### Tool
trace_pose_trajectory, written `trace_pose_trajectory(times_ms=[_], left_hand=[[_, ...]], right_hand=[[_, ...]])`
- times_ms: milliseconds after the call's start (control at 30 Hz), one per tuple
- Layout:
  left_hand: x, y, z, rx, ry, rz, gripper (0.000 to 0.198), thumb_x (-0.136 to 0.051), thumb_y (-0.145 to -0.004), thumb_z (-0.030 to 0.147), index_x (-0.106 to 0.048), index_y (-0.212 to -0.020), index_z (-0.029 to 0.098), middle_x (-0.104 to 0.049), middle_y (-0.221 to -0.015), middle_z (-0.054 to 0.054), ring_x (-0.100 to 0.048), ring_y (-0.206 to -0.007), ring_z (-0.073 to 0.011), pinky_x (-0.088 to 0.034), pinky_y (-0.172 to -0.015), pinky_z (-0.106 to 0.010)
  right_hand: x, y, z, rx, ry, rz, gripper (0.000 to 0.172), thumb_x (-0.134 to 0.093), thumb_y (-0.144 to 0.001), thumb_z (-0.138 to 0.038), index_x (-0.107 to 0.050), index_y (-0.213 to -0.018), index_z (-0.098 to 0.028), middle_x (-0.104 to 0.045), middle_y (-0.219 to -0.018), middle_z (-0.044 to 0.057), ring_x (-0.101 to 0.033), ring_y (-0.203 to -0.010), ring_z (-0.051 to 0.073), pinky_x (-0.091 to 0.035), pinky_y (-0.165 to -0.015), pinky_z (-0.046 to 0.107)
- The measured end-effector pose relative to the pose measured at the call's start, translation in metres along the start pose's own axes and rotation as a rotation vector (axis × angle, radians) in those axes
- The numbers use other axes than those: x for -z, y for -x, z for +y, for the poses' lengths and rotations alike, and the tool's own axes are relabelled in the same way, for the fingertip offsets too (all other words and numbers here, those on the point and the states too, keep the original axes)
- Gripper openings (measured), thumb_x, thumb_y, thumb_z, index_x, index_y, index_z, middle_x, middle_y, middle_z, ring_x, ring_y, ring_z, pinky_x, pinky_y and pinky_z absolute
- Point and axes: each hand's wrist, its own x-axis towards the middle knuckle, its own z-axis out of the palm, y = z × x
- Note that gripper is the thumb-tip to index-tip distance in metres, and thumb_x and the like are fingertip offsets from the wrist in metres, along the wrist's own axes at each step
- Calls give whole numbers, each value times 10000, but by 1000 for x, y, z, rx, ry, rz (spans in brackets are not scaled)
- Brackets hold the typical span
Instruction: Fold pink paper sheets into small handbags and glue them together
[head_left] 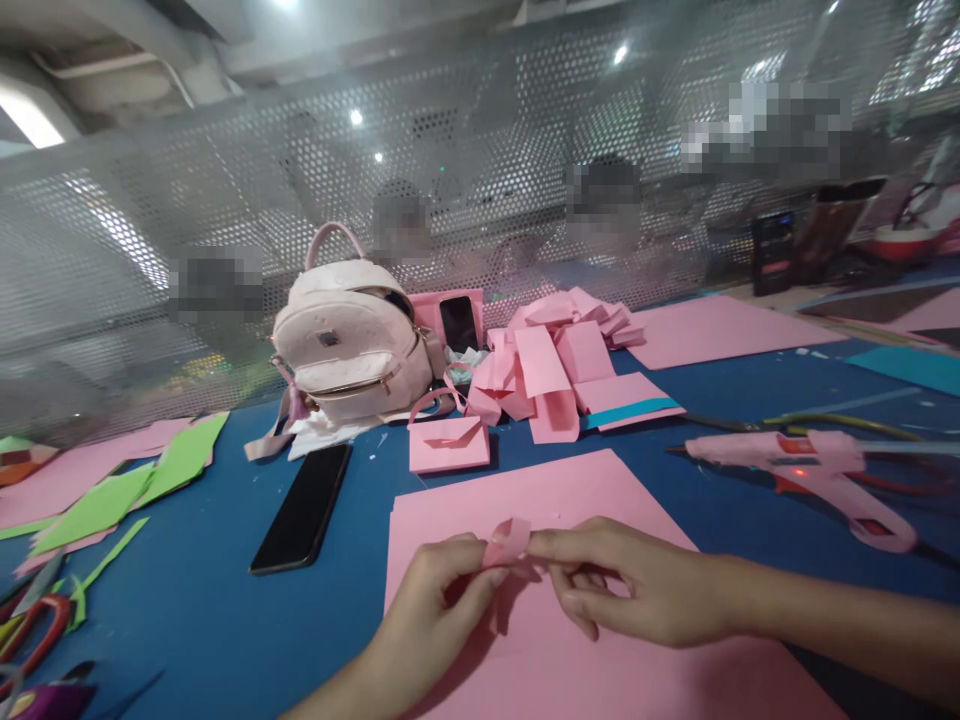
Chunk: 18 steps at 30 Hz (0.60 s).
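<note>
Curled pink paper strip (510, 540) is over a flat pink paper sheet (600, 490), long axis slanting up-right; left hand (439, 590) has its grip pinched on it, right hand (637, 585) touches it, can't tell if clamped tbh.

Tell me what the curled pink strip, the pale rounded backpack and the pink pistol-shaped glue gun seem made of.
Curled pink strip: probably matte paper; it is thin and bends into a loop.
Pale rounded backpack: perhaps leather or imitation leather, softly sheened, with smooth bulging panels.
Pink pistol-shaped glue gun: likely smooth hard plastic, judging by its moulded-looking shell.
</note>
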Motion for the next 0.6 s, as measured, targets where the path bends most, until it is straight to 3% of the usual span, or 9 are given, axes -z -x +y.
trace_pose_trajectory(times_ms=[133, 333, 500, 600], left_hand=[[-1, 2, -3, 21, 9, 22, 353, -507, -982, 393, -714, -839, 145, -542, -636, 15, -470, -604, -108, -361, -581, -203], [1, 2, -3, 24, 8, 11, 453, -504, -976, 444, -642, -674, 136, -557, -647, -8, -515, -633, -123, -378, -615, -220], [3, 0, -2, -17, -40, 22, 460, -450, -1008, 404, -697, -711, 153, -595, -650, -17, -555, -651, -129, -394, -646, -231], [2, -1, -2, -130, -128, -7, 465, -418, -1016, 364, -654, -669, 164, -583, -622, -19, -527, -638, -134, -375, -639, -258]], right_hand=[[0, 0, 0, 2, 15, -17, 713, -466, -810, -10, -402, -1491, -212, -596, -657, -56, -414, -541, 93, -364, -552, 181], [0, 1, -2, 37, 27, -23, 414, -460, -889, -92, -626, -1256, -187, -577, -639, -42, -439, -542, 95, -370, -552, 191], [-2, 2, 4, -43, -48, 190, 236, -462, -985, -272, -651, -1091, -178, -556, -653, -34, -502, -551, 94, -355, -532, 197], [-2, 1, 6, -112, -150, 278, 205, -510, -979, -370, -595, -1017, -186, -523, -675, -45, -502, -584, 101, -366, -541, 195]])
